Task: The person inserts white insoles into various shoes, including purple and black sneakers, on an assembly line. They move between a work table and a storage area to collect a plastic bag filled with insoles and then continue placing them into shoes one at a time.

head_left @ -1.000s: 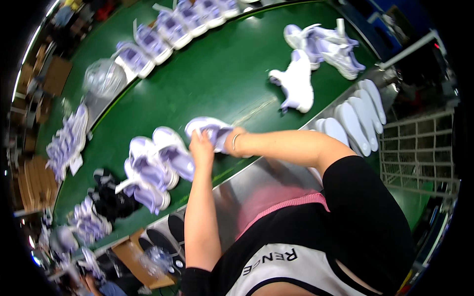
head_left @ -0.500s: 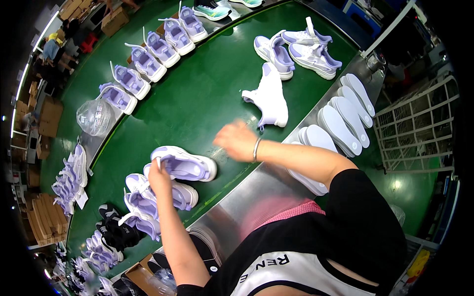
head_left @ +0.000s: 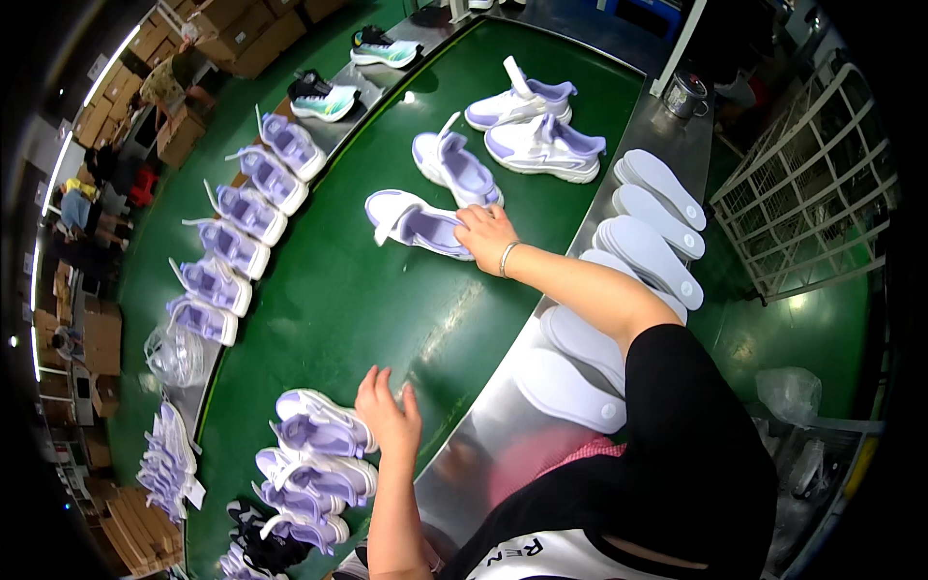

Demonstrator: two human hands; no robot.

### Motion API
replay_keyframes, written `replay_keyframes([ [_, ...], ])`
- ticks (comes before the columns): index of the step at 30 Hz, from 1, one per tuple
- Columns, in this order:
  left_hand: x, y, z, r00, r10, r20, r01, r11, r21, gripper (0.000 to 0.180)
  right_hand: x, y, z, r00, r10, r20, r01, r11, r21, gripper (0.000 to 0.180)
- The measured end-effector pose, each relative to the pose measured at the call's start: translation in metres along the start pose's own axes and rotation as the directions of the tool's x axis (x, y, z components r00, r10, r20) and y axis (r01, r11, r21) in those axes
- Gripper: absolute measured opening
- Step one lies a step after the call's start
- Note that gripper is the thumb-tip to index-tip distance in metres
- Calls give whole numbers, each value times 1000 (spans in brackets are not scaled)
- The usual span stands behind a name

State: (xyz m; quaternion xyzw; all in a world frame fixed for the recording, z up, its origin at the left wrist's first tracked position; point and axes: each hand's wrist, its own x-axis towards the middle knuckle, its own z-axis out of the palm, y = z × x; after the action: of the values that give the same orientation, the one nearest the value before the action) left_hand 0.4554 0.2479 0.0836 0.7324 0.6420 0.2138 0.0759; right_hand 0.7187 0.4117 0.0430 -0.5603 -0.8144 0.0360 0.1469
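My right hand (head_left: 488,238) grips the heel of a white and lavender sneaker (head_left: 394,208), its fingers over the collar. That sneaker stands upright on the green conveyor belt (head_left: 319,319), toe pointing left. My left hand (head_left: 389,414) is open, fingers apart and holding nothing, just right of a group of similar sneakers (head_left: 324,420) at the near left. Beyond my right hand lie another lavender-lined sneaker (head_left: 454,166) and a pair (head_left: 541,147) with pulled-up tongues.
White insoles (head_left: 570,387) lie in a row along the metal ledge (head_left: 474,425) to my right, below a metal mug (head_left: 684,95). Several sneakers (head_left: 232,246) line the belt's far side, near a clear plastic bag (head_left: 174,355). A wire cart (head_left: 802,184) stands at right.
My left hand has let go of the sneaker at the near left. My right hand has reached away and taken hold of a sneaker, which now stands upright instead of on its side. The view has shifted.
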Motion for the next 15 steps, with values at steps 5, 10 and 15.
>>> replay_keyframes([
  [5, 68, 43, 35, 987, 138, 83, -132, 988, -75, 46, 10, 49, -59, 990, -119, -79, 126, 987, 97, 28],
  [10, 143, 97, 81, 947, 293, 132, -286, 955, -72, 56, 26, 189, -93, 934, 322, -153, -353, 893, -278, 24],
  [15, 198, 140, 135, 909, 253, 332, -317, 935, 156, 76, 39, 248, -92, 925, 307, 223, -198, 892, -406, 40],
])
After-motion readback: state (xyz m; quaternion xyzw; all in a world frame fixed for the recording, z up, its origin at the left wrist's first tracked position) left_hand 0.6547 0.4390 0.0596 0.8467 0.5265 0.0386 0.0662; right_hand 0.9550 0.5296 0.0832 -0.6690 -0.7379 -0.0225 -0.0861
